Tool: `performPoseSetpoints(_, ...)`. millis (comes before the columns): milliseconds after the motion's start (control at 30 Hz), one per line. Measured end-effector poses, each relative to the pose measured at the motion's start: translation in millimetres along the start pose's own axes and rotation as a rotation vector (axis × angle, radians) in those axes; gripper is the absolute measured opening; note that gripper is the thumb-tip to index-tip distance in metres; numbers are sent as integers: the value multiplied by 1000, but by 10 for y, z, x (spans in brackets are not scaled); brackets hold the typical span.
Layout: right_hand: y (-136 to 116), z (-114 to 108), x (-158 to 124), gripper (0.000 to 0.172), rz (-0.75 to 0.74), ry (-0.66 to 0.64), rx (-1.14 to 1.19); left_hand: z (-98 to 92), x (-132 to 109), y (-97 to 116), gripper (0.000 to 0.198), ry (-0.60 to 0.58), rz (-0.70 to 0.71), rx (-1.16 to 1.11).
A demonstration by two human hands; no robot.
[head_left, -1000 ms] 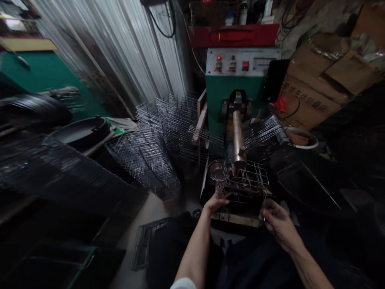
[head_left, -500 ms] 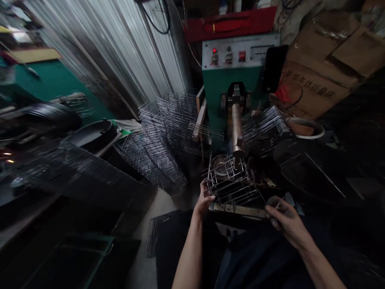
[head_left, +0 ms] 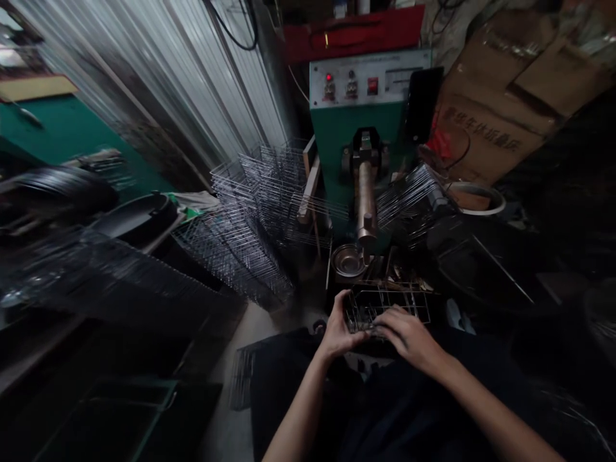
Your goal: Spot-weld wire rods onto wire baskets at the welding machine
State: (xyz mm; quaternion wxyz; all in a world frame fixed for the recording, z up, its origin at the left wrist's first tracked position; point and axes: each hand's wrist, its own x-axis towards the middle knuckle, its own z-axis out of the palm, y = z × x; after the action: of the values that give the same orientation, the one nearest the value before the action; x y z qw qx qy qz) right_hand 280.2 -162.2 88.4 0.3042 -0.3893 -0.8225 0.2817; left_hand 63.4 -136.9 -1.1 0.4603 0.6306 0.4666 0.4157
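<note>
A small wire basket [head_left: 391,303] lies low in front of the green welding machine [head_left: 359,128], just below its copper electrode arm [head_left: 366,199]. My left hand [head_left: 339,330] grips the basket's left end with curled fingers. My right hand [head_left: 409,333] rests on the near edge of the basket, fingers bent over the wires. A round metal bowl [head_left: 347,258] sits beside the electrode tip.
A big stack of finished wire baskets [head_left: 255,218] leans left of the machine. More wire pieces [head_left: 409,196] lie to its right, near a white ring [head_left: 476,199] and cardboard boxes [head_left: 500,109]. Corrugated metal wall [head_left: 168,83] at the back left. Dark trays and racks [head_left: 96,269] fill the left.
The basket came down off the electrode tip and towards me. My right hand moved left from beside the basket onto its near edge. My left hand kept hold of the left end.
</note>
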Motion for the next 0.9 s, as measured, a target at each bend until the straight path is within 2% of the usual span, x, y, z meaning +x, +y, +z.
performPoseSetpoints(133,215,68,-12,30,-142,48,-278,115,91,15,88,3,104,101)
performPoseSetpoints(300,289,80,-131,47,-202,-6,-442,179,111,3,81,21,99,53)
performPoseSetpoints(433,272,72,-123,47,-238,35,-414,202,142,28,73,1,98,41)
performPoseSetpoints(700,248,-15,125,42,-236,129,-289,201,340,6,79,3,77,-19)
performPoseSetpoints(900,348,-36,234,41,-212,110,-322,259,433,-20,77,53,86,-100)
